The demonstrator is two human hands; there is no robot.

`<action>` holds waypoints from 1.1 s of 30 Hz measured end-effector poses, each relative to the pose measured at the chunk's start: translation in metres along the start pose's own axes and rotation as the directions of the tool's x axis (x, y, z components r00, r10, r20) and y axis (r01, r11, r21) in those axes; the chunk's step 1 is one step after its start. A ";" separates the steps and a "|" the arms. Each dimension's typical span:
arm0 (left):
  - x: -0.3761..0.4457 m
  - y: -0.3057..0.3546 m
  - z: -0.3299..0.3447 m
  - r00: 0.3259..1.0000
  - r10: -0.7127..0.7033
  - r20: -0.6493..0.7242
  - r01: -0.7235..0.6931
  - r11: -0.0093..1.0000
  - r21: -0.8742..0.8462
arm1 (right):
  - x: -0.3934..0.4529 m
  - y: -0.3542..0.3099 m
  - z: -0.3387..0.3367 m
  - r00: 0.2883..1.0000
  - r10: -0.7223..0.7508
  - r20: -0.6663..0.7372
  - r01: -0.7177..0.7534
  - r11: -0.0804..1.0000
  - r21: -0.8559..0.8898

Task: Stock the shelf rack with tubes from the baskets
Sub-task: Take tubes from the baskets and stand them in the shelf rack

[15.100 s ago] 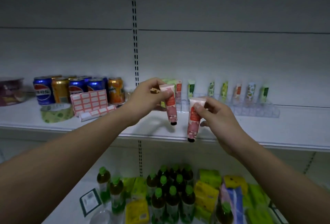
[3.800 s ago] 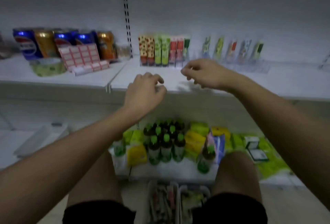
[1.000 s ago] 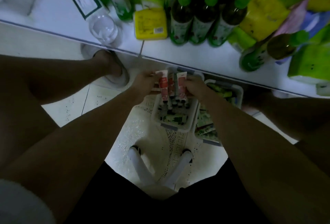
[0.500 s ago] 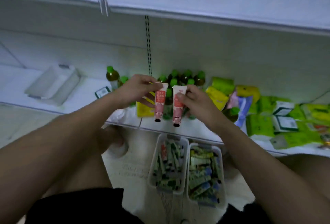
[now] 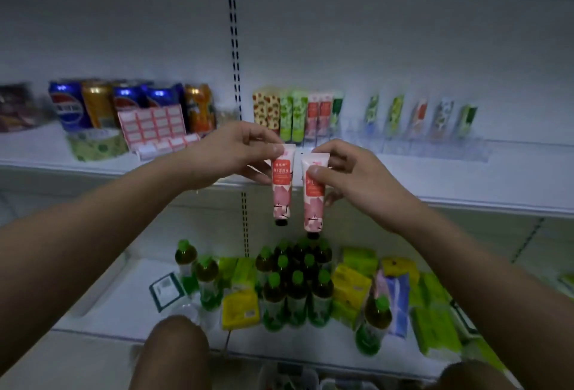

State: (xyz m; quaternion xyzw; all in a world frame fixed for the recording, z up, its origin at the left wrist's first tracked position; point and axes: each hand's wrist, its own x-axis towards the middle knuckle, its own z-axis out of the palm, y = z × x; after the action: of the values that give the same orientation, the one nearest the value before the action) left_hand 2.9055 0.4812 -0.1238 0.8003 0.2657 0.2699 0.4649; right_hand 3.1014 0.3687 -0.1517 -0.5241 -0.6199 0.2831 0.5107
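Tubes: your left hand (image 5: pixel 245 153) pinches one pink tube (image 5: pixel 282 186) by its flat end, cap down | your right hand (image 5: pixel 351 178) pinches a second pink tube (image 5: pixel 314 203) the same way, just beside it | beyond your hands, more tubes stand in the clear rack (image 5: pixel 403 144) on the shelf (image 5: pixel 466 178) | cans (image 5: pixel 99 106) far left of your left hand.

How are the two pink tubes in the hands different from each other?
The tube in the left hand hangs a bit higher; the tube in the right hand hangs lower, with its cap nearer the bottles. The left tube is pinched at its top edge; the right tube has a thumb across its red label. Both are pink with red labels, hanging cap-down.
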 end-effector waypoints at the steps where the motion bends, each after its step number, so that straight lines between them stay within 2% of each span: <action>1: 0.004 0.008 -0.002 1.000 0.012 -0.019 -0.012 1.000 0.001 | 0.005 -0.008 -0.006 1.000 -0.009 -0.009 0.009 1.000 -0.005; 7: 0.039 0.040 -0.005 0.975 0.071 -0.211 -0.080 0.996 -0.033 | 0.042 -0.036 -0.040 0.988 -0.057 -0.146 0.045 0.995 -0.090; 12: 0.070 0.044 -0.005 0.927 0.098 -0.361 -0.097 0.995 0.021 | 0.073 -0.036 -0.062 0.967 -0.116 -0.229 0.060 0.969 -0.238; 17: 0.102 0.035 -0.006 0.859 0.145 -0.490 -0.128 0.989 0.069 | 0.105 -0.027 -0.080 0.960 -0.105 -0.260 0.010 0.940 -0.342; 22: 0.132 0.022 -0.006 0.812 0.153 -0.564 -0.117 0.988 0.099 | 0.130 -0.017 -0.088 0.958 -0.099 -0.270 -0.031 0.897 -0.441; 29: 0.172 0.007 0.006 0.777 0.168 -0.606 -0.138 0.986 0.096 | 0.154 0.001 -0.094 0.948 -0.110 -0.298 -0.043 0.885 -0.463; 33: 0.185 -0.005 0.011 0.747 0.258 -0.613 -0.115 0.958 0.264 | 0.163 0.009 -0.098 0.931 -0.130 -0.341 -0.035 0.898 -0.438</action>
State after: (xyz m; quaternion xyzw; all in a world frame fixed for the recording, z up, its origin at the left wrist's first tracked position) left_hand 3.0446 0.6017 -0.0983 0.7266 0.3533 0.5427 0.2299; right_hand 3.2073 0.5064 -0.0732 -0.6525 -0.5758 0.0225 0.4921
